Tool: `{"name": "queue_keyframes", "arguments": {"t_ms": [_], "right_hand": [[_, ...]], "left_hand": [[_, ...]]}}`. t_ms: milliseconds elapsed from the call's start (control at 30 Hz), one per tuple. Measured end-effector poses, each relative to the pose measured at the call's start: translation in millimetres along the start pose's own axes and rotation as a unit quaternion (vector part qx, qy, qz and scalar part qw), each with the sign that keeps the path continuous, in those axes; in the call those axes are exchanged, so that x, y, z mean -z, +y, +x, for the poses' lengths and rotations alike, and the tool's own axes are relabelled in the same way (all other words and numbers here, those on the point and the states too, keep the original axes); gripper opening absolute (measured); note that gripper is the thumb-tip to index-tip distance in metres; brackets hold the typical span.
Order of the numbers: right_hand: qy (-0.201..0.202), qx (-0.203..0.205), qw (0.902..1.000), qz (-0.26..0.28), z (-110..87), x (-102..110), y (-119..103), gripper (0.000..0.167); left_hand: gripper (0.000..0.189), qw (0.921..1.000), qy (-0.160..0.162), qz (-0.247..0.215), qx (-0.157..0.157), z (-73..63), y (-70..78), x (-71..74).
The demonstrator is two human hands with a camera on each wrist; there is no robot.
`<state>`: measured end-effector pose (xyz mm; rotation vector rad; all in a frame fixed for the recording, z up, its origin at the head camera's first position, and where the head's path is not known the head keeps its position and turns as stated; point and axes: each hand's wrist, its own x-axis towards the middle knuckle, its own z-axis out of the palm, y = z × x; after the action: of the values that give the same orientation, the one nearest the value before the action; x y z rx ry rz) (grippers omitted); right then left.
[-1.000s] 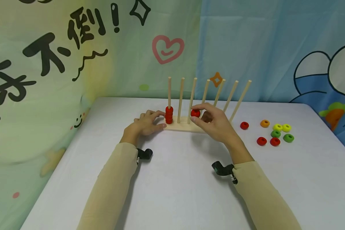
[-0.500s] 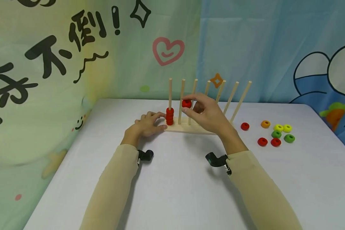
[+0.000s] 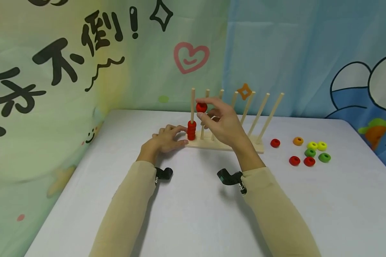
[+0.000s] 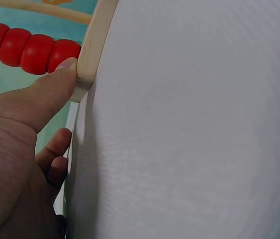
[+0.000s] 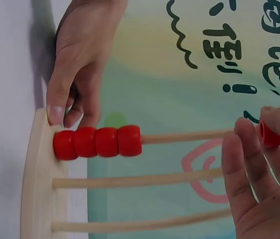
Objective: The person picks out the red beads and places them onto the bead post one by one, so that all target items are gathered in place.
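A wooden peg rack [image 3: 225, 145] with a row of upright pegs stands on the table. Several red beads [image 3: 191, 130] are stacked on its leftmost peg [image 3: 193, 103]. My left hand [image 3: 167, 138] holds the left end of the base, the thumb [image 4: 55, 92] against its corner beside the lowest bead; part of the fingers' contact is hidden. My right hand [image 3: 223, 121] pinches another red bead [image 3: 201, 107] between thumb and index finger. This bead is just right of the leftmost peg, near its upper part, and apart from the stack. The right wrist view shows its hole [image 5: 263, 132].
Loose beads lie on the white table to the right of the rack: red [image 3: 294, 161], orange [image 3: 298, 141], yellow [image 3: 322, 146] and green [image 3: 324, 157]. A printed cloth [image 3: 276, 46] hangs behind the table. The other pegs [image 3: 270, 117] rise close around the right hand.
My right hand has carried the red bead left and upward, from near the third peg to beside the leftmost one. The left hand has stayed at the base's end.
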<state>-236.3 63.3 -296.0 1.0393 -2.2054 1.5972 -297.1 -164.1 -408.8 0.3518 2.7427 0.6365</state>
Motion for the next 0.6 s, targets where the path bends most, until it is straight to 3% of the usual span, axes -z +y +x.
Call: {"name": "queue_keyframes", "arguments": {"t_ms": [467,600], "right_hand": [[0.044,0.001,0.9986,0.029,28.6,-11.1,-14.6,0.038],[0.056,-0.023,0.9971,0.046,36.3,-17.4,-15.4,0.039]], "left_hand": [[0.053,1.0000,0.003,-0.001,-0.001,-1.3,2.7,1.0],[0.053,1.0000,0.001,-0.002,-0.002,-2.4,1.4,1.4]]}}
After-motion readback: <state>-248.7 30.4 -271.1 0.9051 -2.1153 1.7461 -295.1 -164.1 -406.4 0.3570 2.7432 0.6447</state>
